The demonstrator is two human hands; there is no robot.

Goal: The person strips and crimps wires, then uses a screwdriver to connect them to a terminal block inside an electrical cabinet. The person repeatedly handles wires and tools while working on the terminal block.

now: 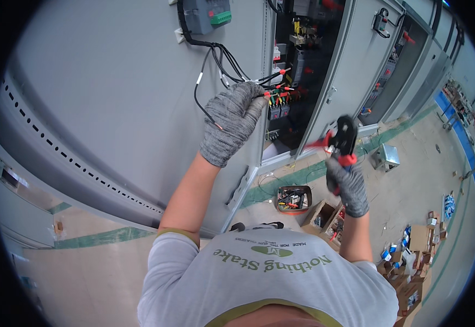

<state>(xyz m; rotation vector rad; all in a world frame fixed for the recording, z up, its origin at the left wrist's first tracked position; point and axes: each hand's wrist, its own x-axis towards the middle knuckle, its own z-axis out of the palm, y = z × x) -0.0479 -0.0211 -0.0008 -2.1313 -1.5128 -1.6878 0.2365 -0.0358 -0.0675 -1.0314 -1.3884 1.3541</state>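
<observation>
My left hand (pixel 229 120), in a grey knit glove, pinches a black wire whose red ferrule (pixel 267 94) pokes out past the fingertips. Other black wires (pixel 230 59) fan out above and behind this hand, several tipped with red ferrules. One loose wire (pixel 199 98) with a white sleeve curves down across the glove, and its end shows bare copper. To the right, my right hand (pixel 351 188), gloved the same way, grips a crimping tool (pixel 346 136) with a black head and red parts. Motion blurs the tool, and its handles are partly hidden by the fingers.
A grey module with a green terminal block (pixel 221 18) sits on the cabinet door (pixel 112 98). Beside it stands the open cabinet (pixel 303 65) full of wired components. On the floor lie a tool bin (pixel 293 199), cardboard boxes (pixel 319 215) and a metal box (pixel 386 157).
</observation>
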